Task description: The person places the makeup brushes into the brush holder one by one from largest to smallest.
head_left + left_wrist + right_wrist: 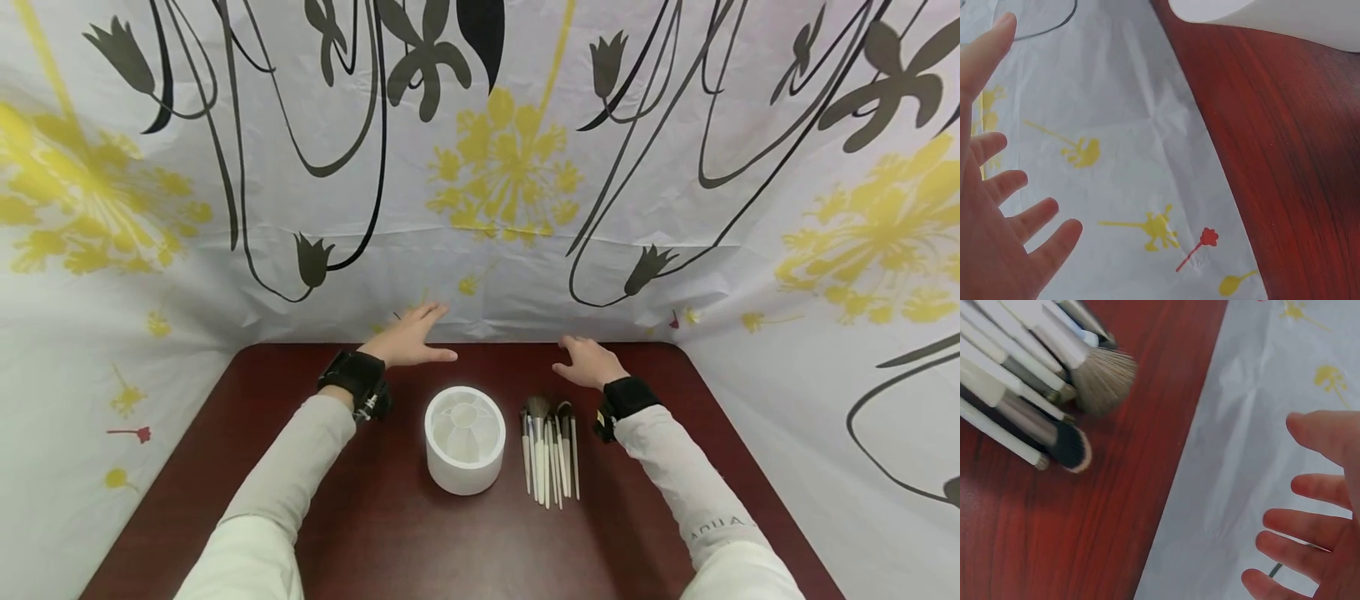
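A round white holder [464, 475], divided into compartments inside, stands upright on the dark red table. Just right of it lies a bunch of makeup brushes [549, 458] with white handles, their bristles toward the far edge; a fluffy brown brush [1105, 378] and a dark-tipped brush [1071, 447] show close up in the right wrist view. My left hand [410, 337] hovers beyond the holder to its left, fingers spread and holding nothing. Above the far edge, past the brushes, my right hand [590, 362] is held with loosely bent fingers, also without anything in it.
The wooden table [360, 533] has rounded far corners. Behind it and along both sides hangs a white sheet [405, 258] printed with yellow and grey flowers. A black camera band [358, 379] sits on the left wrist, another band [628, 400] on the right.
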Demonstrator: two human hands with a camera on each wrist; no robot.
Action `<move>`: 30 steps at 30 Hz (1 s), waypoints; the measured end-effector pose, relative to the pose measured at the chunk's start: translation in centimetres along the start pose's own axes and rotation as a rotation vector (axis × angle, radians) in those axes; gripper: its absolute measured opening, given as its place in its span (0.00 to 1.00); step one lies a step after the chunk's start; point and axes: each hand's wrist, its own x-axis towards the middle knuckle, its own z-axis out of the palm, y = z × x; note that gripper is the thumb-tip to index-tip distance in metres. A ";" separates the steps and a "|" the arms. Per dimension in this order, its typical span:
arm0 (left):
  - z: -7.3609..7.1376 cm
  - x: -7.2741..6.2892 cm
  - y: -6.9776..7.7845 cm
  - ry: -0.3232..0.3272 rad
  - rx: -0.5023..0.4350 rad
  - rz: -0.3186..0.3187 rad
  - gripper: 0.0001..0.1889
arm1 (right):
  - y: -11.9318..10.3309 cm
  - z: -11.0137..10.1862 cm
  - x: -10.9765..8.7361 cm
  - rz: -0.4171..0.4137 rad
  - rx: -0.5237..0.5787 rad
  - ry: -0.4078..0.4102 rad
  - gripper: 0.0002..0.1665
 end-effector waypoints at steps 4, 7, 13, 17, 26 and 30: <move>0.2 -0.3 0.4 -0.034 0.037 0.038 0.47 | -0.1 1.1 -0.5 -0.005 -0.001 0.022 0.21; 0.2 -0.5 0.5 -0.049 0.039 0.066 0.46 | -0.4 1.7 -0.6 -0.010 -0.003 0.033 0.19; 0.5 -0.6 0.3 -0.080 0.021 0.131 0.44 | -1.0 2.9 -1.1 -0.053 -0.034 0.064 0.16; 1.2 -0.9 0.3 -0.117 0.047 0.160 0.42 | -1.3 3.8 -1.7 -0.075 -0.044 0.066 0.15; 2.1 -2.3 2.1 -0.225 0.054 0.186 0.41 | -1.3 5.4 -2.9 -0.101 0.017 0.041 0.15; 2.6 -2.7 2.2 -0.234 0.047 0.191 0.45 | -1.1 6.4 -3.3 -0.096 0.049 0.040 0.16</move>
